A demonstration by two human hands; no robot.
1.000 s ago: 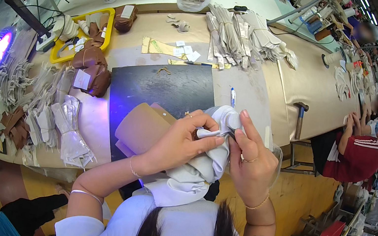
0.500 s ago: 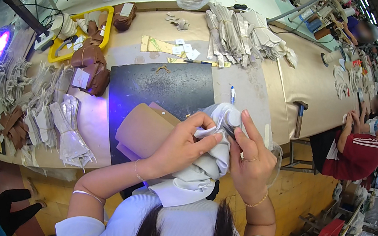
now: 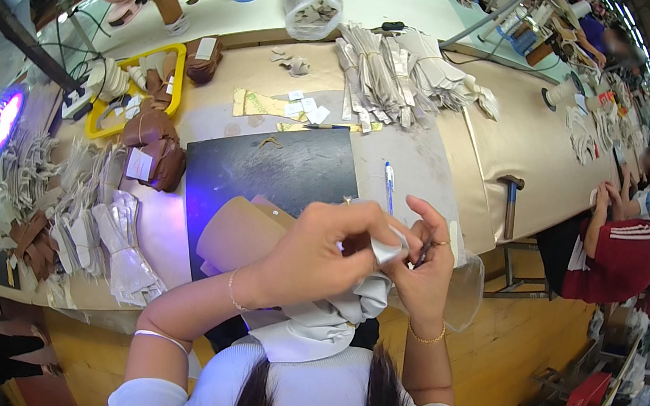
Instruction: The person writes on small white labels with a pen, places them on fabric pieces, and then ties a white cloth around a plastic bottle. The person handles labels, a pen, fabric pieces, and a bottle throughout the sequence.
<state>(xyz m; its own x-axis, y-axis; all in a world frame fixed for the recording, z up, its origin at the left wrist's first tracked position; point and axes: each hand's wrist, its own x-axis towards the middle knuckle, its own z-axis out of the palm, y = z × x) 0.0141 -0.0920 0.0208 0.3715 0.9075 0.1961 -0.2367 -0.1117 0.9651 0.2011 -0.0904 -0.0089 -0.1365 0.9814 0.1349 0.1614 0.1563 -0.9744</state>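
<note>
A bunched piece of white, smooth sheet material, leather-like or cloth, [image 3: 316,335] lies gathered against my front at the table edge. My left hand [image 3: 317,249] pinches a raised fold of it between thumb and fingers. Close against that fold, my right hand [image 3: 429,276] has its fingers curled round a small dark tool whose kind is mostly hidden. Under my left wrist a curled brown sheet [image 3: 238,232] rests on a black board [image 3: 280,163]. A blue-and-white pen [image 3: 389,186] lies just beyond my fingers.
Bundled pale strips [image 3: 377,74] lie at the back, and more strips [image 3: 120,246] at left. Brown wrapped bundles [image 3: 157,153] sit near a yellow basket [image 3: 175,96] and a lit lamp [image 3: 5,122]. A hammer [image 3: 510,206] lies at right, near a co-worker in red [image 3: 620,261].
Both hands have come closer together, and my left hand has shifted right with a pinched fold. The right fingers have curled inward. A round white part seen before is now covered.
</note>
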